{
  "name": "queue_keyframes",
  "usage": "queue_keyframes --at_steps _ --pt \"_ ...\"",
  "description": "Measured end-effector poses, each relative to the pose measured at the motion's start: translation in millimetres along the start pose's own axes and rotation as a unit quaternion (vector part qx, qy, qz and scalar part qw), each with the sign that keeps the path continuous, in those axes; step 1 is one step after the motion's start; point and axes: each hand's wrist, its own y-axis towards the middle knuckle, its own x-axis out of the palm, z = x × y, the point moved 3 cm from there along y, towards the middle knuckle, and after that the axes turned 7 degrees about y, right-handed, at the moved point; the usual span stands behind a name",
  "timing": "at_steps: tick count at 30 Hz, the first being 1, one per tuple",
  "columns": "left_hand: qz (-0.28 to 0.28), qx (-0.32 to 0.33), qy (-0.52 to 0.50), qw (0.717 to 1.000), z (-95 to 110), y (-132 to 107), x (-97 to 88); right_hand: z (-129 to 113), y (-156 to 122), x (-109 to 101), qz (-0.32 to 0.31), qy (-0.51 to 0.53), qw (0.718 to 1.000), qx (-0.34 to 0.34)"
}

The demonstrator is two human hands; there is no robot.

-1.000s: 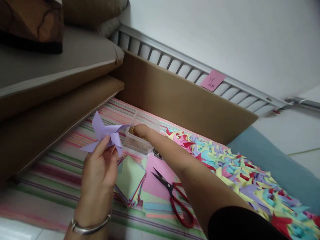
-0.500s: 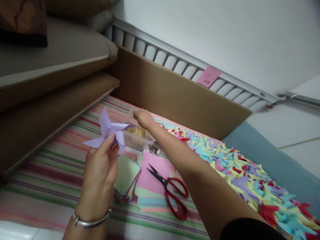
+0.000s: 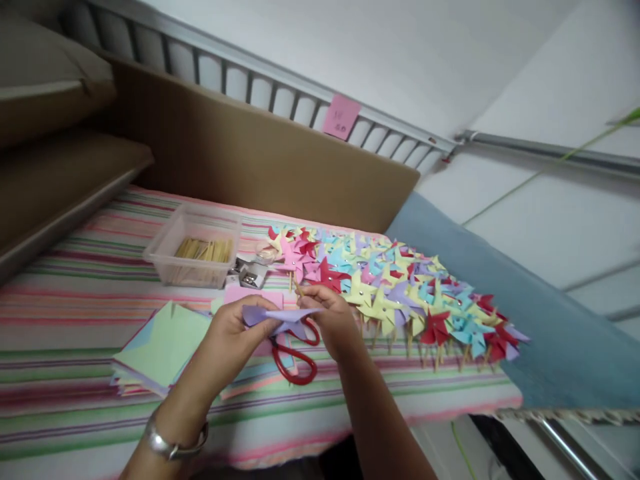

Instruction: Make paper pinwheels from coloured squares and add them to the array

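- Striped cloth (image 3: 75,313) covers the work surface, with a brown cardboard sheet (image 3: 250,160) standing along its far edge and a blue mat (image 3: 500,300) to the right.
- Finished paper pinwheels (image 3: 390,287) in red, yellow, blue, pink and purple lie in a dense heap across the right half of the cloth.
- Coloured paper squares (image 3: 160,347) sit in a stack, green on top, just left of the hands.
- Wooden sticks (image 3: 205,250) fill the bottom of a clear plastic tub (image 3: 165,257) that stands well behind the hands.
- Left hand (image 3: 230,340): fingers closed on the purple pinwheel's middle, thumb on top.
- Right hand (image 3: 333,320): fingers pinched narrow around a thin wooden stick (image 3: 297,285), which points up and away.
- Red-handled scissors (image 3: 295,363) lie on the cloth directly under the hands, partly hidden.
- Purple pinwheel (image 3: 280,317) is held nearly flat between the two hands, above the scissors, its blades spreading left and right.
- Judged from this, the stick is being brought to the pinwheel's centre. It would go best with the left thumb keeping the folded tips stacked on the middle, the stick gripped close to its working end, and the blades left uncrushed.
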Motion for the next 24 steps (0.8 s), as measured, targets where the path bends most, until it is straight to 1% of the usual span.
queue_keyframes --at_steps 1,3,5,7,9,13,18,22,24 --pt "-0.019 0.008 0.024 0.999 -3 0 6.4 1 -2 -4 -0.008 0.008 1.0 0.001" --pt "-0.041 0.027 0.077 0.996 -9 1 14.7 0 -4 -8 -0.032 0.022 0.999 -0.003" --pt "-0.046 0.045 0.114 0.991 -12 2 18.6 -3 -3 -10 -0.059 0.042 0.997 -0.004" --pt "-0.044 0.061 0.126 0.989 -14 6 20.9 -4 -2 -11 -0.086 0.06 0.994 0.002" --pt "-0.035 0.083 0.128 0.988 -12 11 23.2 -4 0 -11 -0.1 0.067 0.993 0.002" --pt "-0.017 0.13 0.142 0.981 -4 19 29.0 -2 2 -12 -0.081 0.053 0.995 -0.001" --pt "-0.009 0.128 0.143 0.981 -1 21 31.9 -3 0 -13 -0.041 0.023 0.999 -0.002" --pt "0.016 0.139 0.144 0.98 -3 19 29.3 -7 -2 -12 -0.048 0.029 0.998 -0.007" --pt "0.023 0.156 0.154 0.975 -4 19 28.2 -10 -3 -11 -0.057 0.024 0.998 -0.019"
